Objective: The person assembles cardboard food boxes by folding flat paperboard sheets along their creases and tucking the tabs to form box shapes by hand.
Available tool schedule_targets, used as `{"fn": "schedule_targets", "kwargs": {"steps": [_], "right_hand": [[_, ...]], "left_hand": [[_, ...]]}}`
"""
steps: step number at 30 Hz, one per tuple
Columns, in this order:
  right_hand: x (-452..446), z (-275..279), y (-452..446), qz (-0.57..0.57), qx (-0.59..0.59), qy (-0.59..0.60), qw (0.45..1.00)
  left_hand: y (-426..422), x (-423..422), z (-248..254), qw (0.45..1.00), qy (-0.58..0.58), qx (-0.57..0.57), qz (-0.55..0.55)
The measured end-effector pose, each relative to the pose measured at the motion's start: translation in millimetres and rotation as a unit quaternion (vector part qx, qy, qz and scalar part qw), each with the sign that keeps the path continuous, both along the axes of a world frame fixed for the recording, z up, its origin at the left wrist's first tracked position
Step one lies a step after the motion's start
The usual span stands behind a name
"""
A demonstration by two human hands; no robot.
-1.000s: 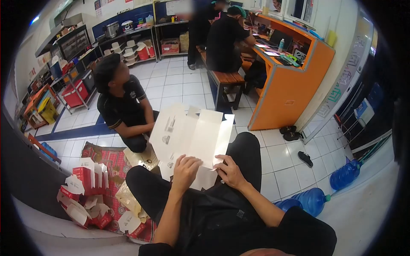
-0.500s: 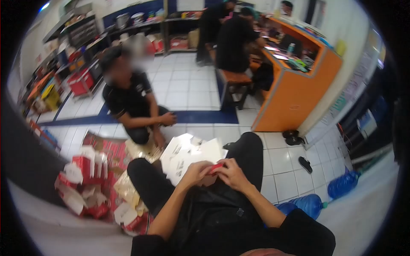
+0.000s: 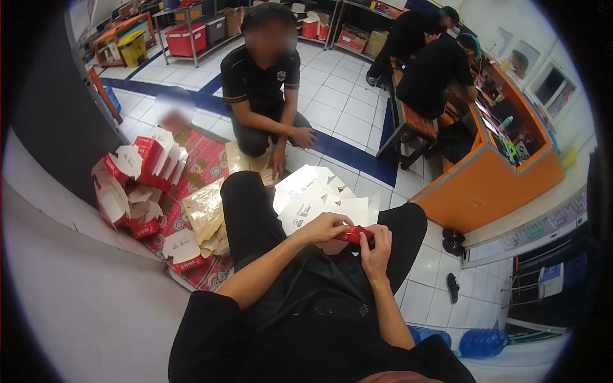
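Observation:
Over my lap is a partly folded paperboard box (image 3: 352,210), white on its upturned face with small dark print and red on the side nearest me. My left hand (image 3: 324,228) grips the red edge from the left, fingers bent over it. At the right end of that red part, my right hand (image 3: 377,247) pinches the board between thumb and fingers. More flat white carton sheets (image 3: 306,185) lie just beyond, between my knees; whether they are separate from the held box is hard to tell.
Folded red-and-white boxes (image 3: 153,159) pile up at left on a red patterned mat (image 3: 204,163), beside a clear plastic wrapper (image 3: 205,207). A person (image 3: 265,89) squats ahead. An orange counter (image 3: 485,191) stands right; blue water bottles (image 3: 482,343) lie lower right.
My view has swung left, so the scene sits further right. Both hands stay on the box; more of its red side shows between them, and my right hand has turned more upright.

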State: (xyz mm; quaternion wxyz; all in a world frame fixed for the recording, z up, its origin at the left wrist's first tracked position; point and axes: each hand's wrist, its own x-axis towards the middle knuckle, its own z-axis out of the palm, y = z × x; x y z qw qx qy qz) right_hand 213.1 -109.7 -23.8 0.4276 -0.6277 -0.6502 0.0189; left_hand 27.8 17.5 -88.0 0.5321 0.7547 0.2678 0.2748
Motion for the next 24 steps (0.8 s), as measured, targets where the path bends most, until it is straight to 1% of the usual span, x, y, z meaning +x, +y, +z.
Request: {"fn": "schedule_targets", "kwargs": {"steps": [3,5,6,7,8,9,10,11,12,13,14,18,19,20,22,23,24], "right_hand": [[2,-1,1,0.027,-0.010,-0.021,0.999],[9,-5,3,0.051,-0.057,-0.002,0.997],[16,-12,7,0.047,-0.041,-0.035,0.997],[15,-4,11,0.050,-0.027,-0.056,0.997],[22,-5,19,0.084,-0.003,-0.028,0.996],[21,10,21,0.079,-0.054,-0.025,0.995],[21,16,27,0.072,-0.069,-0.004,0.995],[28,17,40,0.098,-0.030,-0.008,0.995],[23,26,50,0.099,-0.055,0.106,0.988],[25,37,62,0.100,-0.084,0.105,0.986],[27,43,77,0.113,-0.079,0.104,0.985],[27,78,140,0.178,-0.062,0.095,0.978],[28,82,158,0.195,-0.070,0.119,0.971],[28,90,175,0.217,-0.060,0.120,0.967],[33,101,210,0.254,-0.076,0.123,0.956],[37,106,228,0.265,-0.090,0.116,0.953],[40,108,250,0.279,-0.098,0.110,0.949]], "left_hand": [[-2,-2,-3,1.000,0.012,0.006,-0.002],[-2,7,-9,1.000,0.027,0.006,-0.004],[-2,16,-19,0.997,-0.026,0.065,0.014],[2,9,-27,0.990,-0.059,0.125,0.028],[0,5,-11,0.992,-0.051,0.113,0.038],[0,1,7,0.993,-0.054,0.096,0.042],[5,1,14,0.994,-0.037,0.086,0.048],[11,-1,30,0.997,-0.036,0.060,0.038],[17,-1,40,0.993,-0.056,0.088,0.060],[28,-1,43,0.990,-0.064,0.104,0.072],[38,-5,62,0.994,-0.061,0.060,0.068],[81,-21,120,0.995,-0.023,0.030,0.093],[98,-21,126,0.995,-0.024,0.039,0.092],[113,-21,131,0.996,-0.015,0.017,0.090],[143,-18,140,0.995,-0.055,-0.029,0.075],[157,-17,148,0.995,-0.050,0.046,0.075],[170,-15,157,0.994,-0.037,0.058,0.081]]}}
